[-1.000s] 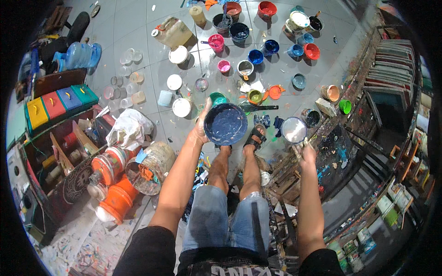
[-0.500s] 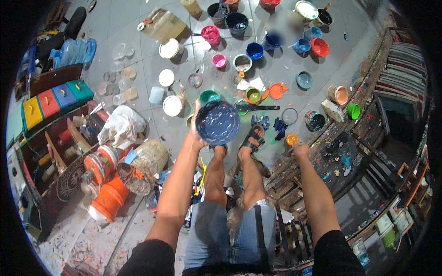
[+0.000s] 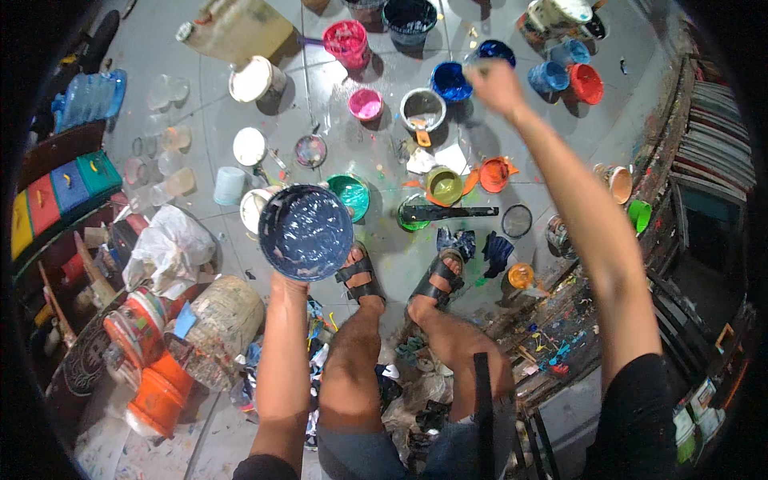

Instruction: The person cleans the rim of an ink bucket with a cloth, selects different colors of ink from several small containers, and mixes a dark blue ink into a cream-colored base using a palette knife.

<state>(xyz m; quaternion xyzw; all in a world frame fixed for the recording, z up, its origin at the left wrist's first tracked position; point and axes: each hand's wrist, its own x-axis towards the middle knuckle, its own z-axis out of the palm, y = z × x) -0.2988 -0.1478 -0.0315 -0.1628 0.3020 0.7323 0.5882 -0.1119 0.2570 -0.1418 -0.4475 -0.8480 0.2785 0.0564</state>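
My left hand [image 3: 290, 285] supports a round tub of dark blue-grey paint [image 3: 306, 232] from below and its near side; most of the fingers are hidden under it. The paint's surface looks wet and glossy. My right hand [image 3: 498, 85] reaches far forward, its fingers closed and slightly blurred, so whatever they hold is unclear. Beneath and beside it stand a cup of bright blue paint [image 3: 453, 82] and a darker blue pot [image 3: 494, 53]. Left of these sits a grey-rimmed pot [image 3: 423, 110] with an orange-handled tool.
Around my feet are a green paint pot [image 3: 350, 197], an olive pot [image 3: 444, 186], a black flat bar [image 3: 450, 213] and an orange cup [image 3: 521, 277]. A stained bucket [image 3: 228, 308] and orange containers [image 3: 160, 396] lie left. A paint-spattered bench [image 3: 560, 336] borders the right.
My right hand has moved from beside the orange cup forward to the blue paint pots. The tub in my left hand has shifted left and slightly nearer. The whole view has moved forward.
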